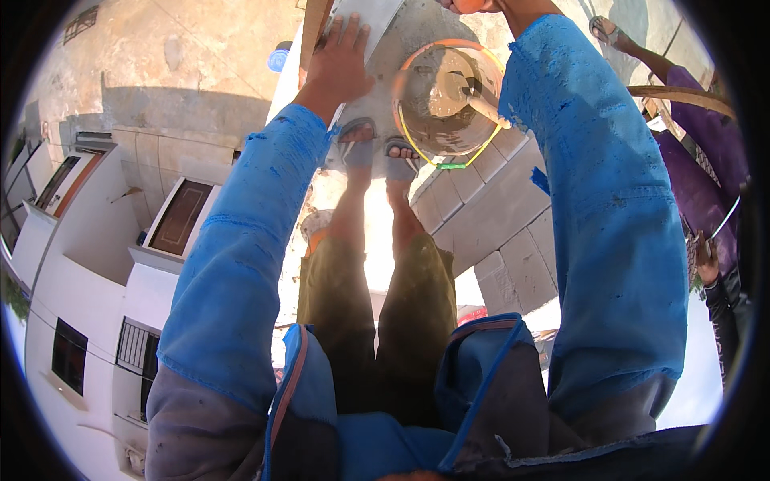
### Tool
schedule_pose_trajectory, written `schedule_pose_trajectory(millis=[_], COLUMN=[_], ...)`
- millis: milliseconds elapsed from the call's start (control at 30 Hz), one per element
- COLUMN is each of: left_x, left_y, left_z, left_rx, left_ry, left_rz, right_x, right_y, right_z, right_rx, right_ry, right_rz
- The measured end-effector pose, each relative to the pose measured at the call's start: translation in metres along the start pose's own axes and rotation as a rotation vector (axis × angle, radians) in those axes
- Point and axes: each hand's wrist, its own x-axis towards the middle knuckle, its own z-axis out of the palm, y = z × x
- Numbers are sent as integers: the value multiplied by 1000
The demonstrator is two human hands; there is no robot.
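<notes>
My left hand lies with fingers spread on a pale grey, flat-topped slab or block, beside a brown wooden strip. At the top edge my right hand is closed round an orange thing, perhaps a handle; the picture's edge cuts off the rest. Between my arms stands an orange-rimmed bucket with wet grey mortar inside. A tool's light handle leans out of it, partly behind my right sleeve. The bucket's yellow bail has a green grip and hangs toward me.
My sandalled feet stand close to the bucket. Grey blocks run along the right. A blue round object lies beyond my left wrist. At the far right is another person in purple clothing, near a curved wooden piece. White houses stand left.
</notes>
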Motion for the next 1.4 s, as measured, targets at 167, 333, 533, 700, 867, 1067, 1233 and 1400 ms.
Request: schedule_pose_trajectory(millis=[167,333,533,700,867,1067,1233,1400], left_x=[9,30,-35,-197,-383,-482,-462,-623], left_y=[-11,-22,-34,-68,-84,-54,3,78], left_z=[30,39,63,118,199,239,222,230], left_rx=[125,122,-269,-615,-576,-685,-899,-1303], left_ry=[111,76,292,244,-168,-332,-139,-238], left_rz=[94,210,266,-176,-627,-900,-910,-825], right_x=[-10,-15,-7,-4,-16,-91,-261,-408], right_y=[10,7,35,55,25,67,53,53], right_z=[10,7,21,28,28,129,247,302], right_rx=[106,357,246,309,319,85,1128,1229], right_ry=[77,121,-10,117,78,501,392,-9], right_rz=[-51,153,92,-177,67,-321,-94,238])
